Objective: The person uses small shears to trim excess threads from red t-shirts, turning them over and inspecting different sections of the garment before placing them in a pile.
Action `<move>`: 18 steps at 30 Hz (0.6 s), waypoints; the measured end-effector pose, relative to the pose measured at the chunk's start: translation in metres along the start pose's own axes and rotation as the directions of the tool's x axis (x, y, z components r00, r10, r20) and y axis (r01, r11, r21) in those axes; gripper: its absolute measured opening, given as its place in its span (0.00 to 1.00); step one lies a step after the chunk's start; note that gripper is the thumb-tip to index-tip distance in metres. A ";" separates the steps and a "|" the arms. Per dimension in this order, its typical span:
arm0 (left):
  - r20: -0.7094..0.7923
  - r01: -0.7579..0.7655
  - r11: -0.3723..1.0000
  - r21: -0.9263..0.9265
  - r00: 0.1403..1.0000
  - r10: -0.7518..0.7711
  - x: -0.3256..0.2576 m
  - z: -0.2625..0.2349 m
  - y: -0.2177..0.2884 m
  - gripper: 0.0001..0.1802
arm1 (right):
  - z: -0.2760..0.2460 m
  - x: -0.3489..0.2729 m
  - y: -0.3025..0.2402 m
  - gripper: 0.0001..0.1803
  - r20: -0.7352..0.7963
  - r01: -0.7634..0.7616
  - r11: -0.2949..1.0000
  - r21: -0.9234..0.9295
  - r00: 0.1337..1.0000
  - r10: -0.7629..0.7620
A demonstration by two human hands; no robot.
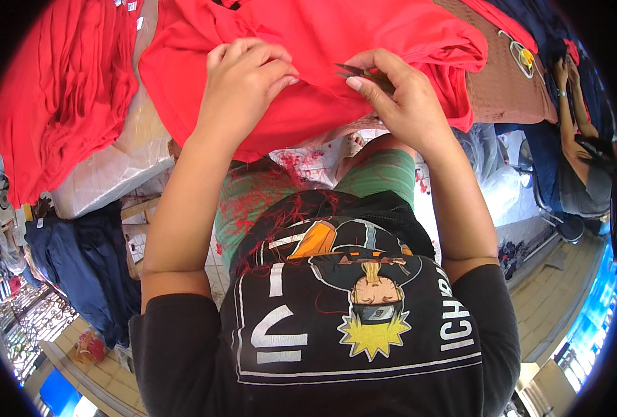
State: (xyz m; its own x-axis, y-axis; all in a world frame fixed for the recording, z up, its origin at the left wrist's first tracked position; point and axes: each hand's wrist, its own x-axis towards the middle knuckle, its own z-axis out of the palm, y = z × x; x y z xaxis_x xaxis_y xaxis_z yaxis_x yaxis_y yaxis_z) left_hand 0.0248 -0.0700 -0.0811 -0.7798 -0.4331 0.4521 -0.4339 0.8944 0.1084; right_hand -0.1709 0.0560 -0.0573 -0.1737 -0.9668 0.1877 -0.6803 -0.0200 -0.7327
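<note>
A red garment (308,31) lies spread over the work surface in front of me, its near edge hanging toward my lap. My left hand (242,83) is closed over it, thumb and fingertips pinching the red cloth, which draws into a fold there. Small thread snips (374,75) with dark, pointed blades sit in my right hand (406,97), thumb below and index finger above. The blade tips point left toward my left fingertips, just above the cloth. Part of the snips is hidden in the palm.
A stack of red garments (72,90) lies on a plastic-wrapped bundle (117,163) at left. Dark blue garments (89,267) hang below. Brown padded cloth (506,90) with a yellow-and-white looped cord (522,55) is at right. Another person (583,153) works farther right. Red thread scraps (253,208) cover my lap.
</note>
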 end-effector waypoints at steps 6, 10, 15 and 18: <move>-0.007 0.043 0.964 -0.264 0.999 -0.046 -0.031 -0.018 0.008 0.06 | 0.005 -0.011 0.008 0.12 0.042 -0.054 0.995 0.089 0.998 0.050; 0.035 0.028 0.929 -0.369 0.999 -0.016 -0.040 -0.024 0.020 0.05 | 0.004 -0.015 0.004 0.12 0.042 -0.037 0.993 0.109 0.999 0.033; 0.021 -0.020 0.930 -0.366 0.999 0.030 -0.040 -0.025 0.030 0.09 | 0.003 -0.020 0.001 0.14 0.047 0.080 0.994 0.080 0.995 -0.084; 0.006 0.089 0.968 -0.234 0.996 -0.090 -0.032 -0.022 0.034 0.13 | 0.002 -0.019 0.000 0.13 0.019 0.145 0.989 -0.028 0.989 -0.145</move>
State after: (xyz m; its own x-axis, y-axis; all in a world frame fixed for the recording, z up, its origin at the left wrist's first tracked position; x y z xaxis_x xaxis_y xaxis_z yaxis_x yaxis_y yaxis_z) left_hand 0.0445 -0.0235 -0.0724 -0.7399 -0.5128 0.4353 -0.3842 0.8534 0.3523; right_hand -0.1661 0.0735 -0.0625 -0.0602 -0.9583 0.2794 -0.7177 -0.1530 -0.6794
